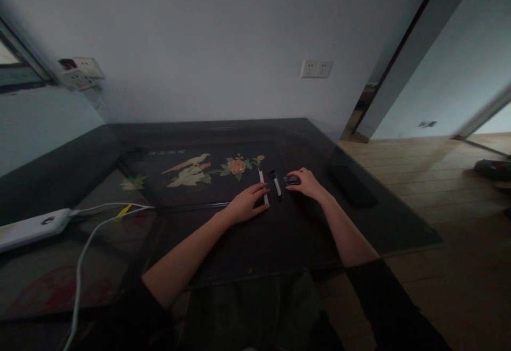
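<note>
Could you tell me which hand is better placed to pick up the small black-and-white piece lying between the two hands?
Probably the right hand: it lies open over a small dark object beside the black-and-white piece, while the left hand rests against the white strip.

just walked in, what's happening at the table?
A person sits at a dark glass table. The left hand lies flat, fingertips on a white strip. The right hand covers a small dark object. A black-and-white stick lies between the hands. A white power strip sits far left.

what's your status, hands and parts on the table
Left hand flat, fingers touching white strip. Right hand on small dark object. Black-white piece between them.
</note>
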The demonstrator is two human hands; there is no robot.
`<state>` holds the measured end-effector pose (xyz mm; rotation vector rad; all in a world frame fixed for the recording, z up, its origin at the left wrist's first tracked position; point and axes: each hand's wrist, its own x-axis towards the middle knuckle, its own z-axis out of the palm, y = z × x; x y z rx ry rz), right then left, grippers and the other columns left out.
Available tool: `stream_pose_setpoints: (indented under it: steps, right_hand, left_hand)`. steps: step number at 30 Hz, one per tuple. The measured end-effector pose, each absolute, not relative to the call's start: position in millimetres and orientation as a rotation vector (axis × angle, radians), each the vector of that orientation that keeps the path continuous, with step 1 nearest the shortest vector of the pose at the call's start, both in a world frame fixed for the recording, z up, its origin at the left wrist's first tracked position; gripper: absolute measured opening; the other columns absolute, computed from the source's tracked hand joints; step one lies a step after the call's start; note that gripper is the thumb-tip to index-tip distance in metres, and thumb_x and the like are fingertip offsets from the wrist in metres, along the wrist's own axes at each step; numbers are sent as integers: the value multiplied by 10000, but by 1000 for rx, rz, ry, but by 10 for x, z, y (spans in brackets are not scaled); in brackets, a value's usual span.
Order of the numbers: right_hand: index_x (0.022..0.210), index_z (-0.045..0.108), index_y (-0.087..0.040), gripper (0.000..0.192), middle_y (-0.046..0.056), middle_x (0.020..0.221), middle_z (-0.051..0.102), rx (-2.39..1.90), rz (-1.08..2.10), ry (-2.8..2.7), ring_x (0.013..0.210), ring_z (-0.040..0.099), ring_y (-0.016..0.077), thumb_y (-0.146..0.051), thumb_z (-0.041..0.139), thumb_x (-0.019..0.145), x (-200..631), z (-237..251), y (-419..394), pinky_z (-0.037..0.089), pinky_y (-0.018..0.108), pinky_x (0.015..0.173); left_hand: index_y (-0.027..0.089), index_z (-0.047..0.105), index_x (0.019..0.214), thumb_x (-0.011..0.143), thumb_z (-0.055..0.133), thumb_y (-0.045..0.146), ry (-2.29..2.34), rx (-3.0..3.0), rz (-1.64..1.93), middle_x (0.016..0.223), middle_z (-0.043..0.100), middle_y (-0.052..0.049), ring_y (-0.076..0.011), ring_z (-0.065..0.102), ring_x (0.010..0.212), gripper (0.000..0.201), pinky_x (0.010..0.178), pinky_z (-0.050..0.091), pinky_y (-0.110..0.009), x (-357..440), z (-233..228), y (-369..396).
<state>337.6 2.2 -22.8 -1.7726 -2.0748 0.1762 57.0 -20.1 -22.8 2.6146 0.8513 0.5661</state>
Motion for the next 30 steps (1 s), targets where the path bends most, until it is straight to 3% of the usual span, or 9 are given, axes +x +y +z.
stream_pose_setpoints:
  steps: [10,30]
  right_hand:
    - [1160,688,-200,447,114,1073,548,-1787,179,-2067,1025,540,264,-363,773,752,3332,-217,-1,451,401,934]
    - [1151,699,-193,460,104,1024,555,-1727,191,-2045,968,565,259,-385,777,741,3387,-300,49,461,412,918]
  left_hand:
    - [181,521,1361,902,591,362,881,2606,542,1503,433,-146,-270,406,1395,498,1148,361,-427,565,-209,-209]
    - [183,523,1359,905,584,393,848,2634,576,1493,440,-147,-260,409,1390,504,1145,360,-425,546,-245,-195]
